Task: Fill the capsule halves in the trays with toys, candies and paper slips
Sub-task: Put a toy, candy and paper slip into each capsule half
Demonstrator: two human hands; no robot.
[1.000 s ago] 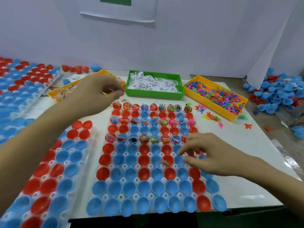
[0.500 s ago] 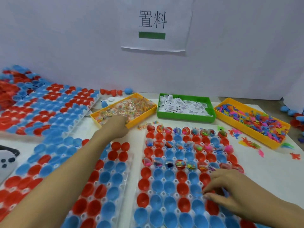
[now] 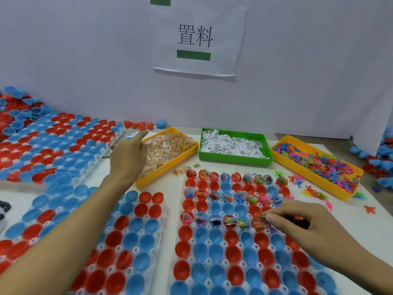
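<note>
right grip pinches something small over the tray; left grip open by candies; sign reads 置料.

The left hand is stretched far forward on a nearly straight bare arm, its back to the camera and fingers loosely extended. The right hand sits lower and nearer, palm down with bent wrist, thumb and forefinger seemingly pinched together.

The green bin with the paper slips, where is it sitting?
In the head view the green bin sits at the table's far side, right of centre, between the two yellow bins: candy bin on its left, toy bin on its right.
</note>
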